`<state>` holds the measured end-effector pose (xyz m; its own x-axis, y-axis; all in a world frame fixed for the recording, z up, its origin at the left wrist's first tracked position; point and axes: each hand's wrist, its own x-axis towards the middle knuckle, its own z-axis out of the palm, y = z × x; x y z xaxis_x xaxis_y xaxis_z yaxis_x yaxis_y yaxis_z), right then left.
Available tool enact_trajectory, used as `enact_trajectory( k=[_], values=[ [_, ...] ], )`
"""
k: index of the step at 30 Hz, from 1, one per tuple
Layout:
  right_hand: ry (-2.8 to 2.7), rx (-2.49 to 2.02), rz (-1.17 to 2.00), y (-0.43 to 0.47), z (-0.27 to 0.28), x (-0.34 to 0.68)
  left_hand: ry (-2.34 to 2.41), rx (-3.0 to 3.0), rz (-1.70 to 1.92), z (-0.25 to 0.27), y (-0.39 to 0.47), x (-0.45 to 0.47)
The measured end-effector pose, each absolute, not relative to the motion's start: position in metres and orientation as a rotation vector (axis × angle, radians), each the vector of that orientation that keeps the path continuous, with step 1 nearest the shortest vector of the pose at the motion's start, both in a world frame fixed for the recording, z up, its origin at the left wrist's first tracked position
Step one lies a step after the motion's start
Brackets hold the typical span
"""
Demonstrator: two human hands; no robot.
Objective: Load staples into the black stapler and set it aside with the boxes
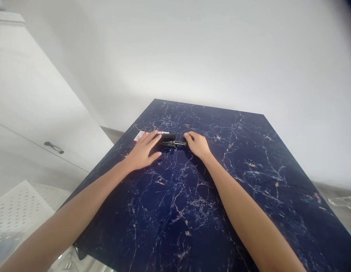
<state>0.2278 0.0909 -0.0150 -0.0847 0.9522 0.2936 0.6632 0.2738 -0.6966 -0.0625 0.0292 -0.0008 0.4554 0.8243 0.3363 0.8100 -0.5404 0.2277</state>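
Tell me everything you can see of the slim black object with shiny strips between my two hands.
The slim black object with shiny strips looks like plastic and bright metal. It lies roughly left to right on the dark blue, white-veined, marble-look table, nearer you than a thick black bar; I can't tell whether they are joined. Its right end is at your bare right hand, its left end beside your bare left hand; exact contact is unclear. Finer parts are too small to tell.
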Motion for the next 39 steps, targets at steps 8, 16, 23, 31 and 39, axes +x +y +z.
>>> enact_trajectory(
  k=[8, 16, 23, 31, 39],
  values=[
    [-1.74, -1.514, 0.309, 0.081, -0.016, 0.221, 1.683, 2.533, 0.854, -0.004, 0.033, -0.062],
    [-1.843, -1.381, 0.258, 0.055, -0.018, 0.181, 1.791, 2.469, 0.754, -0.007, 0.035, -0.062],
    [-1.82, -1.324, 0.381, 0.054, -0.018, 0.172, 1.792, 2.432, 0.76, -0.007, 0.037, -0.063],
    [-1.709, -1.448, 0.256, 0.057, -0.017, 0.183, 1.854, 2.311, 1.011, -0.001, 0.031, -0.065],
    [-2.07, -1.12, 0.518, 0.052, -0.017, 0.179, 1.816, 2.334, 0.924, -0.01, 0.044, -0.084]
  ],
)
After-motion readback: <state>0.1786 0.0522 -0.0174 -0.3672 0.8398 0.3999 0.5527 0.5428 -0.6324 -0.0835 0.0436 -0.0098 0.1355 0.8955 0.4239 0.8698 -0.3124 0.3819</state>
